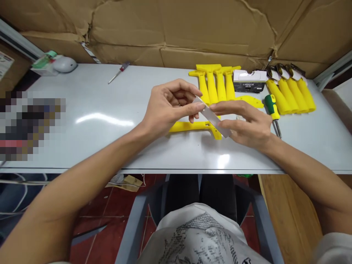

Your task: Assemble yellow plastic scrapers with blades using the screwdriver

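A thin silvery flat strip [213,118] is held at a slant above the table, between both hands. My left hand [176,102] pinches its upper left end between thumb and fingers. My right hand [243,123] grips the lower right part, thumb and fingers closed along its edge. Beneath the hands a yellow plastic handle [189,126] lies on the white table [96,146], partly hidden by my left hand. Several yellow handles [211,82] stand side by side just behind the hands, with another yellow piece [251,101] lying to their right.
A black and white box [249,81] sits behind my right hand. Right of it are a green and yellow screwdriver [271,107] and several yellow handles with dark heads [295,96]. Another screwdriver [118,72] and a grey rounded object [65,64] lie at the back left.
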The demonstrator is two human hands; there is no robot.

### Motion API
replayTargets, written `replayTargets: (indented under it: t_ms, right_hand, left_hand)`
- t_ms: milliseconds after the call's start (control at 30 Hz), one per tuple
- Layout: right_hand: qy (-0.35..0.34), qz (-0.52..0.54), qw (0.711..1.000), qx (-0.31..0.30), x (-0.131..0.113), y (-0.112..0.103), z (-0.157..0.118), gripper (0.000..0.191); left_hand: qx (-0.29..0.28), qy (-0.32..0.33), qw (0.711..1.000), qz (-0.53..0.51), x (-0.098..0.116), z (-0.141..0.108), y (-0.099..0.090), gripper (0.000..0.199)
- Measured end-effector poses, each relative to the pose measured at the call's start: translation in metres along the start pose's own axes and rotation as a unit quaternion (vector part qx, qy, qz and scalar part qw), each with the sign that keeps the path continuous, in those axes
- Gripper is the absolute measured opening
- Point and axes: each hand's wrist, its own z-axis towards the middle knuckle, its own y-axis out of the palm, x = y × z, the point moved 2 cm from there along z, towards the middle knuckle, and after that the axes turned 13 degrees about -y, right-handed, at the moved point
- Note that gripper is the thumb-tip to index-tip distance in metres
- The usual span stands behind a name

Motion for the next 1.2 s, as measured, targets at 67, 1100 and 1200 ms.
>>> replayTargets:
  t_ms: [67, 1100, 1200]
  right_hand:
    - [0.026, 0.018, 0.999, 0.001, 0.002, -0.001, 0.001, 0.027]
    - [0.467, 0.365, 0.798, 0.11, 0.0, 0.008, 0.007, 0.048]
    - [0.493, 0.409, 0.759, 0.118, -0.002, 0.007, 0.014, 0.047]
  left_hand:
    - [0.002, 0.004, 1.0, -0.018, 0.0, 0.001, 0.0, 0.044]
    - [-0.156, -0.04, 0.985, 0.061, 0.012, -0.019, 0.023, 0.031]
    - [-0.153, -0.059, 0.985, 0.059, 0.014, -0.02, 0.022, 0.027]
